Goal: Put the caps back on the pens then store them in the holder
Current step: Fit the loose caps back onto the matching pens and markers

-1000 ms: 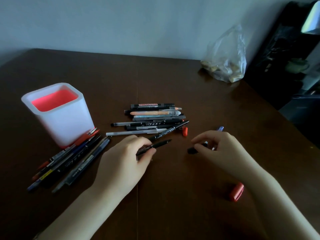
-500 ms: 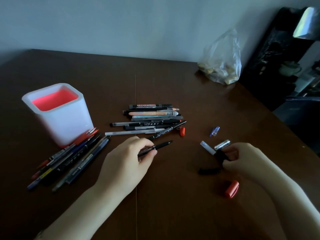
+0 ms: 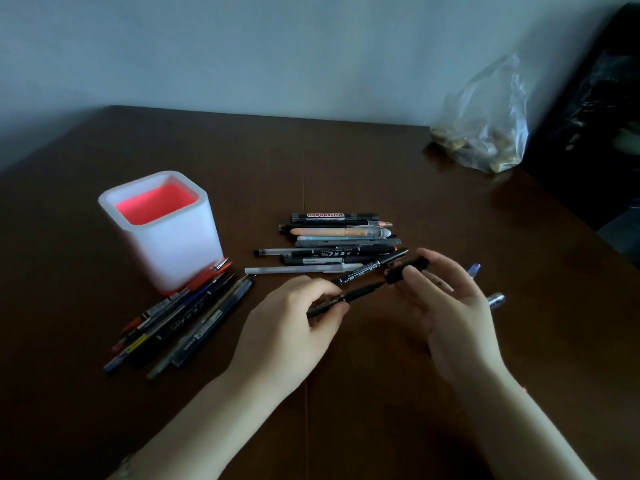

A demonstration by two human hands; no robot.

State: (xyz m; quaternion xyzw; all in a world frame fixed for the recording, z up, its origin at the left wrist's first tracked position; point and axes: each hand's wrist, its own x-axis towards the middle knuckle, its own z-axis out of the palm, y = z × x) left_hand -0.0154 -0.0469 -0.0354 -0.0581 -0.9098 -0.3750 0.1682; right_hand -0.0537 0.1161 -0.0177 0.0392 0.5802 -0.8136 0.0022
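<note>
Head view. The left hand point(image 3: 294, 320) lies low over the table point(image 3: 346, 168), its thumb and curled fingers gripping the rear half of a black pen point(image 3: 349, 295). The pen is uncapped and slightly tilted, its bare tip pointing right and a little away from the camera. The right hand point(image 3: 450, 306) faces it, palm turned toward the left hand, and pinches a black cap point(image 3: 407, 270) between the thumb and a fingertip. The cap is held in the air just beyond the pen tip, near it but apart from it; whether the two are exactly in line cannot be told.

Behind the right hand two loose caps lie on the table, a violet cap point(image 3: 473, 270) and a silver cap point(image 3: 496, 300), both partly hidden by the fingers. Just beyond the hands is a pile of pens point(image 3: 339, 244), laid roughly parallel, left to right. A whiteboard marker point(image 3: 334, 215) lies farthest back and a white pen point(image 3: 298, 269) nearest.

To the left stands the holder point(image 3: 180, 251), upright, white-walled with a red interior. A second bundle of pens point(image 3: 180, 317) lies fanned on the table against its near corner.

At the far right corner of the table sits a clear plastic bag point(image 3: 485, 126) with small pale objects inside, against the wall point(image 3: 311, 46).
</note>
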